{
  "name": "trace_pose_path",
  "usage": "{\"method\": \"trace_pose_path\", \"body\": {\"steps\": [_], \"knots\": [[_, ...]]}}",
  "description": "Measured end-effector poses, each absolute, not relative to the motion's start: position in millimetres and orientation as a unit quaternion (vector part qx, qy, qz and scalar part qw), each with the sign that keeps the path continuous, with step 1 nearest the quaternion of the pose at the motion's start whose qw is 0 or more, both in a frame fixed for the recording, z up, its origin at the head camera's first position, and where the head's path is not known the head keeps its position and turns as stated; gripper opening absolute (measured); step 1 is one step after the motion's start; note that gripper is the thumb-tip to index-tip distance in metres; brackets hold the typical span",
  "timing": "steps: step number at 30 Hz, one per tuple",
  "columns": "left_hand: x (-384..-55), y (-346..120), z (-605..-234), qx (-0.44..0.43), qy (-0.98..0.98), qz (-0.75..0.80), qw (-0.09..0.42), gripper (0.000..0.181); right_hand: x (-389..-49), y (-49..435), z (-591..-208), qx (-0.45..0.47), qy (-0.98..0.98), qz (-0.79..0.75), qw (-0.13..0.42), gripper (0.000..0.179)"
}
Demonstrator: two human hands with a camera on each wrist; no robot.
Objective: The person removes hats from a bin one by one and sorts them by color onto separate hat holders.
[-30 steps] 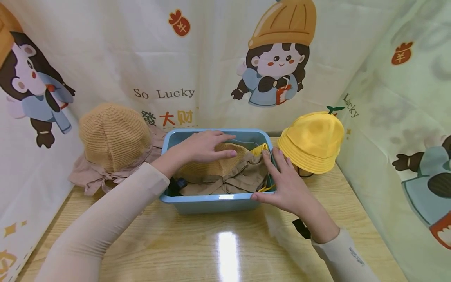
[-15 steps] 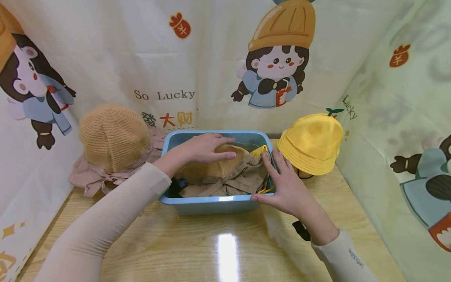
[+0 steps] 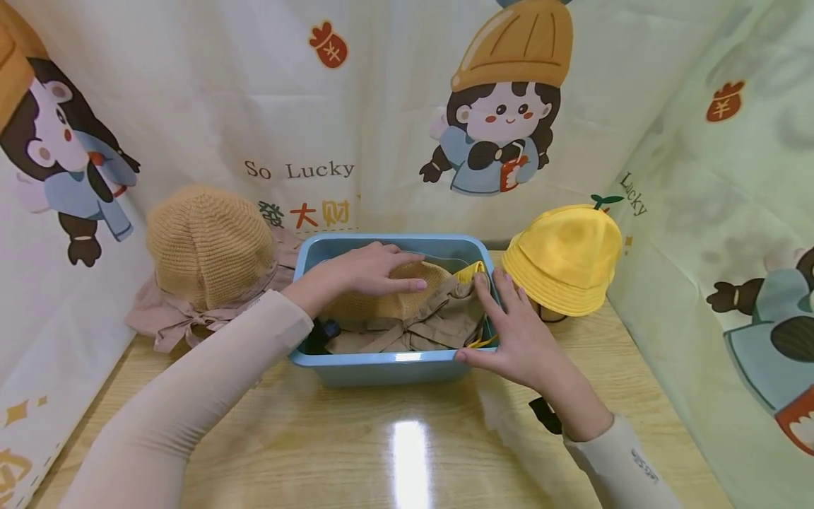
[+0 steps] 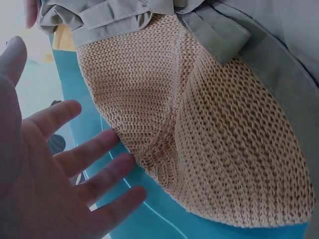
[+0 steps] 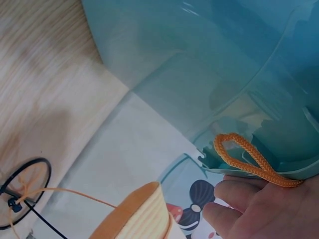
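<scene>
A light-blue plastic bin [image 3: 394, 373] stands mid-table with a knitted tan sun hat [image 4: 149, 89] in it, its beige cloth brim and bow toward the front. My left hand [image 3: 365, 268] reaches over the bin, fingers spread beside the crown; in the left wrist view the fingertips are right at its edge. My right hand [image 3: 518, 343] rests at the bin's right end, thumb on the front rim, fingers extended along the side. Yellow fabric [image 3: 469, 272] shows in that corner, and an orange cord loop [image 5: 239, 159] hangs over the rim there.
Left of the bin, another knitted hat [image 3: 203, 247] with a pinkish-beige bow brim sits raised. A yellow bucket hat [image 3: 562, 258] with a green sprout stands to the right, a black wire ring [image 5: 30, 194] near it. A printed curtain [image 3: 381, 127] encloses the wooden table [image 3: 318, 445].
</scene>
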State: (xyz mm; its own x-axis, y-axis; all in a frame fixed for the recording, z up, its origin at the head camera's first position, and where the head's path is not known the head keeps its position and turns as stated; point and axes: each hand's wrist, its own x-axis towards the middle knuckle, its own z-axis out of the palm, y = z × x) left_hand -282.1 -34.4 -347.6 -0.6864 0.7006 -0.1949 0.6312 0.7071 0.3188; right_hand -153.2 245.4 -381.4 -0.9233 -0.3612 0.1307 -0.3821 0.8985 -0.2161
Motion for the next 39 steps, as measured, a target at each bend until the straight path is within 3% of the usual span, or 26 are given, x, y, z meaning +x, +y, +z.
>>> {"method": "trace_pose_path", "body": {"steps": [21,28,39], "knots": [[-282.0,-32.7,-348.6,0.361,0.904,0.139,0.179,0.075,-153.5,242.2,-381.0,0.186,-0.974,0.125,0.031,0.116],[-284.5,-32.9,-350.2,0.398,0.899,0.118,0.139,0.036,-151.7,241.9,-383.3,0.182,-0.974,0.133,0.035,0.119],[-288.3,-38.7,-348.2,0.394,0.905,0.130,0.099,0.035,-152.1,243.2,-382.8,0.172,-0.976,0.134,0.026,0.127]]}}
